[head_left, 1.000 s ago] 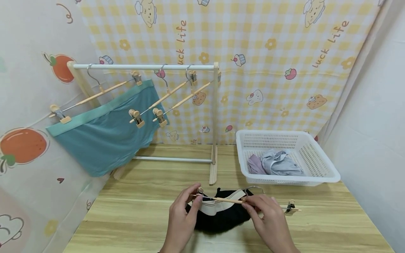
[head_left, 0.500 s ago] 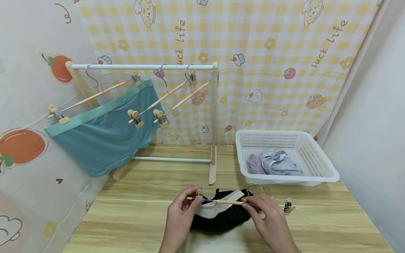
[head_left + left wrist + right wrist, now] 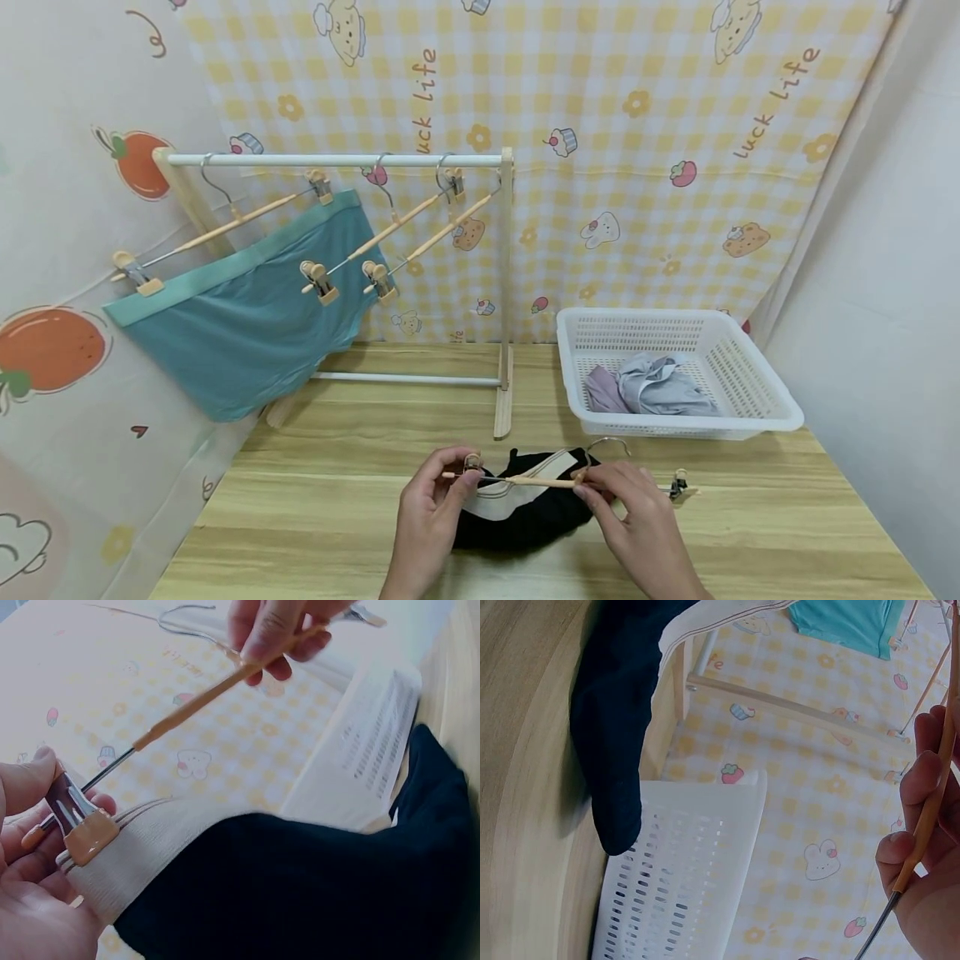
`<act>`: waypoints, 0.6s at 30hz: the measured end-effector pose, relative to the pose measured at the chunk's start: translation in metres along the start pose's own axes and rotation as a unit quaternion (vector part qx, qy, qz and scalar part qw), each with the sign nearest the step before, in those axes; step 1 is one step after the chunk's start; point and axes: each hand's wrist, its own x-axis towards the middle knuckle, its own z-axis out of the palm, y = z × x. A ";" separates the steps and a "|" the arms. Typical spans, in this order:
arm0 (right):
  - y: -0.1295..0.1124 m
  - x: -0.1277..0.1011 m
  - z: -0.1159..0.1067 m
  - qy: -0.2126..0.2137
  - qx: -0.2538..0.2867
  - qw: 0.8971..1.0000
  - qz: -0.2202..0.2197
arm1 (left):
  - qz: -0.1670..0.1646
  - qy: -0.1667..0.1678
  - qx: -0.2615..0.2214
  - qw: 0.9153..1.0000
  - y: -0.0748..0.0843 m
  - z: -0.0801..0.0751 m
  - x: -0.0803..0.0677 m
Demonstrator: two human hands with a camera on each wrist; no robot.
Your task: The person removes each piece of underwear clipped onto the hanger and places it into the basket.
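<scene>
A clip hanger (image 3: pixel 543 482) with a tan bar and metal hook is held up over the wooden table. My left hand (image 3: pixel 429 504) pinches its left clip (image 3: pixel 91 836) between thumb and fingers. In the left wrist view that clip sits over one end of the white waistband of black underpants (image 3: pixel 517 529). The rest of the garment hangs down, its lower part close over the tabletop. My right hand (image 3: pixel 633 508) grips the bar beside the hook, thumb and fingers around it. Past that hand, the right clip (image 3: pixel 679 483) sticks out with no cloth in it.
At the back left a drying rack (image 3: pixel 337 159) bears teal underpants (image 3: pixel 255 308) on a hanger and two bare clip hangers (image 3: pixel 393 223). A white perforated basket (image 3: pixel 675 427) with crumpled grey and lilac cloth (image 3: pixel 660 387) stands behind my right hand.
The left clip has turned upright between my left fingers and the bar's left tip now shows. The hook has tipped upward. My right hand keeps its grip on the bar.
</scene>
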 end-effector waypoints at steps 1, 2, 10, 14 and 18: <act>0.000 0.000 0.000 0.002 0.000 1.000 -0.004 | 0.005 0.002 -0.003 1.000 0.000 0.000 0.000; 0.000 0.000 0.001 0.005 -0.001 1.000 -0.010 | 0.012 0.003 -0.007 1.000 0.000 0.000 0.000; -0.002 0.001 0.002 0.009 0.002 1.000 -0.014 | 0.107 0.009 -0.034 0.994 -0.003 0.001 -0.001; -0.002 0.001 0.001 0.002 0.006 1.000 -0.009 | 0.125 0.011 -0.041 0.991 -0.005 0.001 -0.001; -0.001 0.000 0.002 0.004 0.006 1.000 -0.013 | 0.138 0.007 -0.051 0.989 -0.007 0.002 -0.001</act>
